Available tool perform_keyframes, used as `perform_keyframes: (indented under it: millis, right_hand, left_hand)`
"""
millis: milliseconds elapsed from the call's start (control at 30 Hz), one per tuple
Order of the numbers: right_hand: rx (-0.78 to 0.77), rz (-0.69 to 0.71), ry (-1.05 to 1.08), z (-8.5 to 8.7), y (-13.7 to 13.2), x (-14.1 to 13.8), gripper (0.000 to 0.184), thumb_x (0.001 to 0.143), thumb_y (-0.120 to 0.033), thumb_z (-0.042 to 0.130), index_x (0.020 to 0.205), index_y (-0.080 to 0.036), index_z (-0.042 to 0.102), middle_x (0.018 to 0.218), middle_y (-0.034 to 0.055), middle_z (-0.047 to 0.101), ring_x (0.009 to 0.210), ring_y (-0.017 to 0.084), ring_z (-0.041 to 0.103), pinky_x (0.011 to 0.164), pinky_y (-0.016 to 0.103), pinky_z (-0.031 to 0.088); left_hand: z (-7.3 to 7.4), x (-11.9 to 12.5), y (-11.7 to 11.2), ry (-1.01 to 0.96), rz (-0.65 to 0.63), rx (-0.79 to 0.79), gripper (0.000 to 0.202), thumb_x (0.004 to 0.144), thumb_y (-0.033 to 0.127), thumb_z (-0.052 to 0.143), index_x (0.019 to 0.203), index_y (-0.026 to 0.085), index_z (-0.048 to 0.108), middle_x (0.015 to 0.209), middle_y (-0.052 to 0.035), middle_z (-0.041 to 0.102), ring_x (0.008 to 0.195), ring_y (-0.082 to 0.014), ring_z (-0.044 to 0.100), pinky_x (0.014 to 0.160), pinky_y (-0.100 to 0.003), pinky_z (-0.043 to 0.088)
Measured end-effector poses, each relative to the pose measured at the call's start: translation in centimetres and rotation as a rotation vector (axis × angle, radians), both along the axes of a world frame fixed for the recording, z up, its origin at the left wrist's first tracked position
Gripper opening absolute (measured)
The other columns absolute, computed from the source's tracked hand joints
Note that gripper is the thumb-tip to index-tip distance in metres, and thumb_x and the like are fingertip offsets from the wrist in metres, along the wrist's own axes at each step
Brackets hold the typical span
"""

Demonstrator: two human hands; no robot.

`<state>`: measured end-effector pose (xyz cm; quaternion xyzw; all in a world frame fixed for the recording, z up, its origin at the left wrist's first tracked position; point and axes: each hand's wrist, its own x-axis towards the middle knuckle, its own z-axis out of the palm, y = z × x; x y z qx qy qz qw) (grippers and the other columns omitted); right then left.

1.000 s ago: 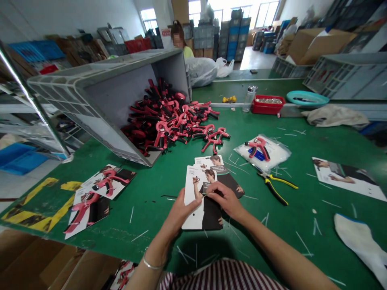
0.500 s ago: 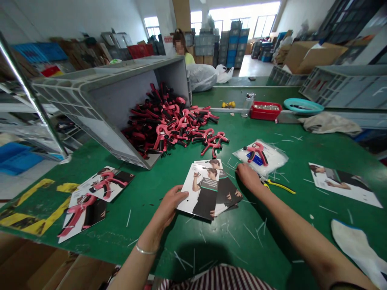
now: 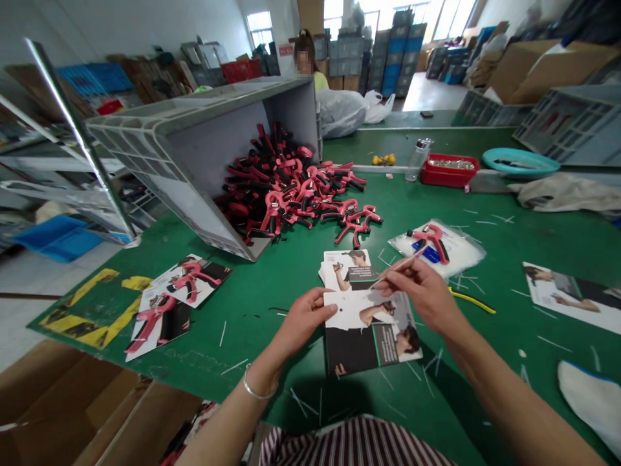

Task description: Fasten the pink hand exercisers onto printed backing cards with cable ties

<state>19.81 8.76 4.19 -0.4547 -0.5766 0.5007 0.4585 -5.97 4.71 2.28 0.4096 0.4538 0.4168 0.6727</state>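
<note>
I'm operating from afar and watching my left hand (image 3: pixel 303 320) pinching the edge of a printed cardboard card (image 3: pixel 369 334), which is now turned round from the earlier views, its pictured figure lying head-down toward the lower right. My right hand (image 3: pixel 422 294) is nearly closed, its fingertips holding a thin white plastic strip (image 3: pixel 398 266) whose tip is pointing just above the card's top edge. A second printed card (image 3: pixel 347 270) is lying just beyond, on the green surface (image 3: pixel 495 259). Nearby, a pink-and-black hand exerciser (image 3: pixel 431 243) is resting on a clear plastic bag (image 3: pixel 466 255), and a heap of matching exercisers (image 3: pixel 291 191) is spilling from a tipped grey crate (image 3: pixel 194 162). Yellow plier handles (image 3: pixel 473 301) are showing beside my right hand.
</note>
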Motion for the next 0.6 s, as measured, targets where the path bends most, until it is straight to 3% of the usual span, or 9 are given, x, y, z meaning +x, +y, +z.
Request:
perform_keyframes:
  millis: [67, 167, 300, 400, 500, 600]
  right_hand:
    - [0.106, 0.008, -0.086, 1.0, -2.1, -1.9, 0.02, 0.091, -0.039, 0.061, 0.095, -0.02, 0.059, 0.088, 0.0064, 0.073, 0.076, 0.019, 0.072, 0.072, 0.033, 0.058]
    - [0.308, -0.002, -0.301, 0.9, -3.7, -3.4, 0.015, 0.094, -0.035, 0.057, 0.096, -0.02, 0.062, 0.093, 0.0063, 0.072, 0.08, 0.018, 0.071, 0.073, 0.031, 0.056]
    - [0.471, 0.039, -0.469, -0.2, -3.9, -3.8, 0.01, 0.095, -0.026, 0.053, 0.1, -0.022, 0.062, 0.095, 0.0056, 0.07, 0.088, 0.019, 0.067, 0.08, 0.032, 0.053]
    - [0.509, 0.106, -0.5, -0.6, -3.3, -4.0, 0.009, 0.094, -0.022, 0.053, 0.098, -0.022, 0.062, 0.106, 0.0072, 0.068, 0.102, 0.021, 0.062, 0.09, 0.037, 0.049]
    - [0.424, 0.228, -0.489, -0.4, -2.6, -3.8, 0.01, 0.093, -0.027, 0.056, 0.092, -0.022, 0.064, 0.108, 0.0058, 0.066, 0.104, 0.022, 0.06, 0.092, 0.038, 0.046]
    - [0.151, 0.297, -0.354, 0.0, -2.1, -3.2, 0.015, 0.092, -0.036, 0.058, 0.091, -0.022, 0.064, 0.085, 0.0006, 0.064, 0.076, 0.016, 0.059, 0.071, 0.029, 0.047]
  left_hand:
    - [0.1, 1.0, -0.1, -0.021, -0.012, 0.003, 0.042, 0.072, 0.032, 0.079, 0.105, 0.012, 0.063, 0.094, -0.0091, 0.074, 0.082, -0.0182, 0.068, 0.075, -0.027, 0.05]
    - [-0.1, 1.5, -0.5, -0.033, -0.025, 0.023, 0.042, 0.073, 0.033, 0.078, 0.106, 0.013, 0.063, 0.097, -0.009, 0.074, 0.084, -0.0183, 0.068, 0.076, -0.028, 0.051]
    - [-0.2, 1.1, -0.9, -0.003, -0.029, 0.062, 0.043, 0.075, 0.036, 0.077, 0.109, 0.013, 0.064, 0.098, -0.0088, 0.072, 0.084, -0.0181, 0.066, 0.075, -0.027, 0.05]
    - [0.2, 1.1, -1.1, 0.075, -0.035, 0.09, 0.048, 0.077, 0.038, 0.075, 0.117, 0.014, 0.063, 0.083, -0.0045, 0.07, 0.072, -0.015, 0.063, 0.067, -0.025, 0.047]
    - [1.1, 1.2, -1.2, 0.084, -0.046, 0.114, 0.049, 0.076, 0.039, 0.075, 0.117, 0.015, 0.063, 0.08, -0.0026, 0.069, 0.067, -0.013, 0.061, 0.063, -0.023, 0.045]
    - [1.7, 1.1, -1.1, 0.033, -0.076, 0.109, 0.043, 0.085, 0.049, 0.064, 0.11, 0.014, 0.066, 0.085, -0.0054, 0.07, 0.065, -0.0124, 0.062, 0.059, -0.022, 0.046]
